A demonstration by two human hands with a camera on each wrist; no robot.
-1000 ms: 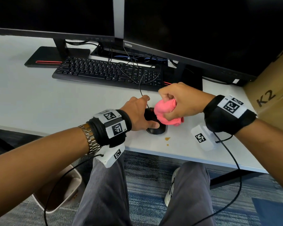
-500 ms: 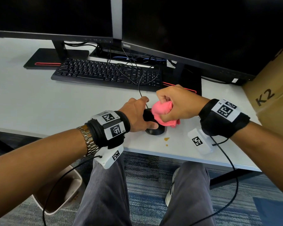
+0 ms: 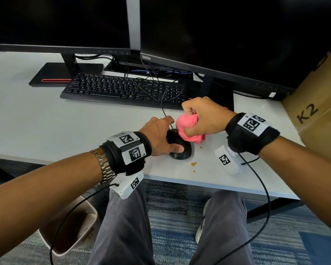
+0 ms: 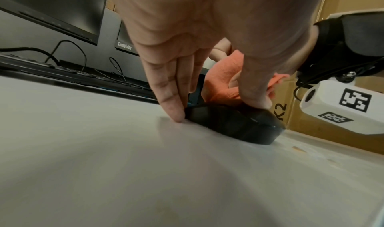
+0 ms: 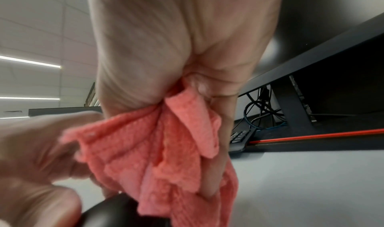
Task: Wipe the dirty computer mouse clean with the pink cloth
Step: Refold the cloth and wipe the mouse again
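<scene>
In the head view, near the centre of the frame, the left hand (image 3: 159, 136) grips the sides of the black, rounded plastic computer mouse (image 3: 180, 148), while the right hand (image 3: 203, 117) is clenched round the bunched pink terry cloth (image 3: 187, 129), which sits on the mouse's far end. Judging by that, wiping is under way; whether any grime remains on the shell cannot be told, and two small brown spots (image 3: 193, 164) lie on the white desk (image 3: 46, 121) just below the mouse. Counted here: one mouse, one cloth, two hands, two dark monitors, one black keyboard (image 3: 122, 88) at upper centre, one cardboard box (image 3: 317, 115) at the right edge. The left wrist view, at centre right, shows the same single mouse (image 4: 234, 123) flat on the desk, one fingertip (image 4: 173, 110) at its left flank and the thumb on its top, the cloth (image 4: 220, 82) behind. The right wrist view shows the cloth (image 5: 158, 148) hanging from the closed fist at centre, its lower folds against the mouse (image 5: 116, 210) at the bottom edge.
</scene>
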